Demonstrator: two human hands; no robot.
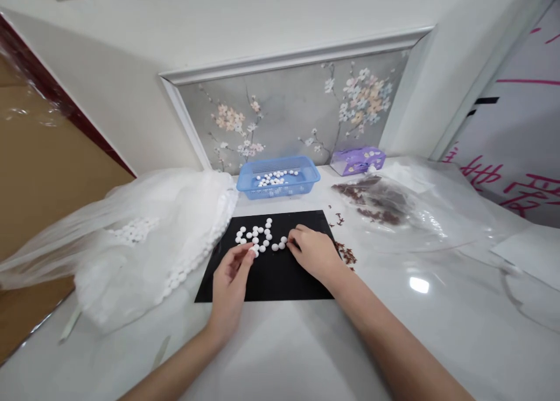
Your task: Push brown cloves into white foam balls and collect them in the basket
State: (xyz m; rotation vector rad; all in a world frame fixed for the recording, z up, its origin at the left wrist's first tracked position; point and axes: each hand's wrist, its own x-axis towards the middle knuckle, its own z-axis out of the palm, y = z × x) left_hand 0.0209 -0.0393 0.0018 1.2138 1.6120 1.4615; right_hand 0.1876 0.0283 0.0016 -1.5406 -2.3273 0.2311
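Observation:
A black sheet [280,278] lies flat on the white table, with several small white balls [256,233] set out on it in curving lines. My left hand [231,281] rests over the sheet's left part, with thumb and forefinger closed around a white ball [254,252] at the lower end of the lines. On the right side of the sheet, my right hand [315,252] has its fingertips pinched together beside a short row of white balls [279,245]. What those fingertips hold, if anything, is hidden.
Behind the sheet stands a blue plastic basket [280,189] with white balls inside. A clear bag of white balls [188,232] is at left. To the right are loose reddish-brown bits [346,254], a clear bag [385,208] of similar bits, and a purple tissue pack [357,160].

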